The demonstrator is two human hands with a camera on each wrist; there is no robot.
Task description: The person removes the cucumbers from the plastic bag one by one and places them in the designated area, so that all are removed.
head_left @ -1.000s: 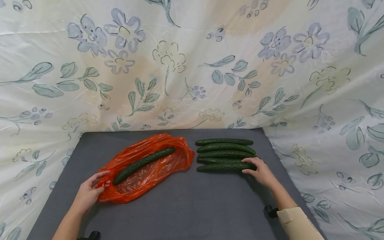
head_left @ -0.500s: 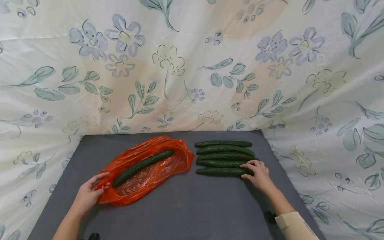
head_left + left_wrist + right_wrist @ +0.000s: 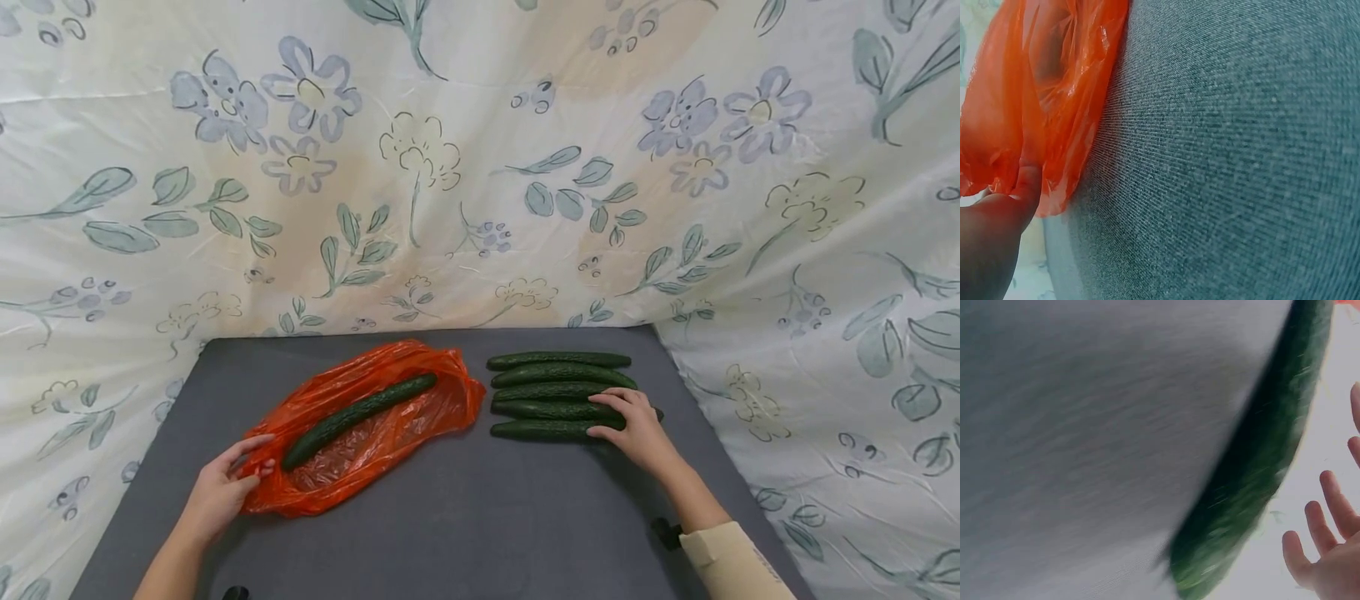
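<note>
An orange-red plastic bag [image 3: 442, 408] lies spread open on the left of the table, with one cucumber [image 3: 360, 419] lying lengthwise in its mouth. My left hand [image 3: 219, 493] pinches the bag's near-left edge between thumb and fingers; in the left wrist view the thumb presses on the thin plastic [image 3: 997, 125]. On the right, several dark green cucumbers lie side by side in a row. Over the right end of the nearest cucumber [image 3: 536, 430] is my right hand [image 3: 637, 429]. The right wrist view has its fingers [image 3: 1332, 490] spread, apart from the blurred cucumber [image 3: 1254, 469].
The grey table [image 3: 465, 525] runs up to a floral curtain [image 3: 450, 167] at the back and sides. A gap of bare table separates the bag from the cucumber row. A dark wrist strap [image 3: 666, 533] sits on the right forearm.
My right hand has shifted slightly left and away from me, from the nearest cucumber's right end to over the nearer cucumbers. The left hand and the bag stay where they were.
</note>
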